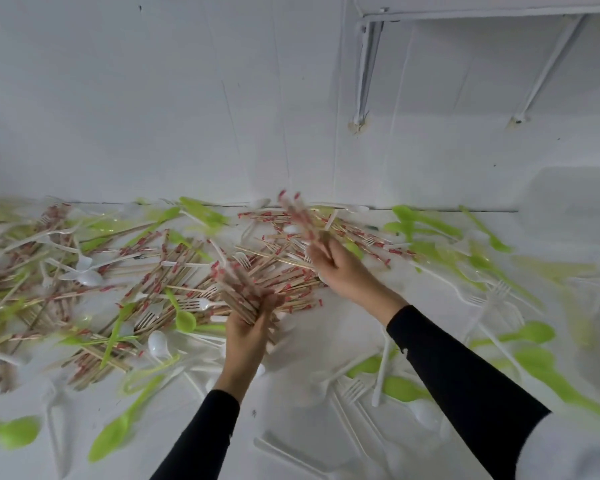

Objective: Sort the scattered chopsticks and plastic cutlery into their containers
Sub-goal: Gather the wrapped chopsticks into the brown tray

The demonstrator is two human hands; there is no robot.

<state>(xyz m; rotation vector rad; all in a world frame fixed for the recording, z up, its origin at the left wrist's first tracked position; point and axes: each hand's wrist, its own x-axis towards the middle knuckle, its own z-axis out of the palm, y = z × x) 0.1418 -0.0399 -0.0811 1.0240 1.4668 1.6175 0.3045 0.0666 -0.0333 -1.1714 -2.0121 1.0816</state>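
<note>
Clutter covered a flat white table point(291, 427) that ran back to a plain white wall point(153, 98). High on that wall, up and to the right of the heap named next, hung a white-painted metal bracket point(367, 64) with thin rods. A wide heap of pale wooden chopsticks with red-printed paper bands point(173, 271) lay across the middle and left of the table and serves as the landmark. Bright green plastic spoons point(186, 320) lay in the heap, along its far edge and well off to its right. White plastic forks point(354, 389) lay nearer than the heap, and a white plastic spoon point(158, 342) rested at its near edge.

Both arms, in black sleeves point(464, 386), reached forward over the table. The left hand point(248, 332) was raised at the heap's near right edge, palm turned up, its grip closed round a thick bundle of chopsticks point(237, 289) that fanned up and to the left. The right hand point(340, 268) was over the heap's right end, beyond the left hand, its grip narrow and pinching a few chopsticks point(296, 211) that pointed up toward the wall; motion blur hid how many.

Far to the right of the heap, against the wall, stood a pale blurred box-like shape point(575, 195). Whether it was a container, and what lay in it, could not be told.
</note>
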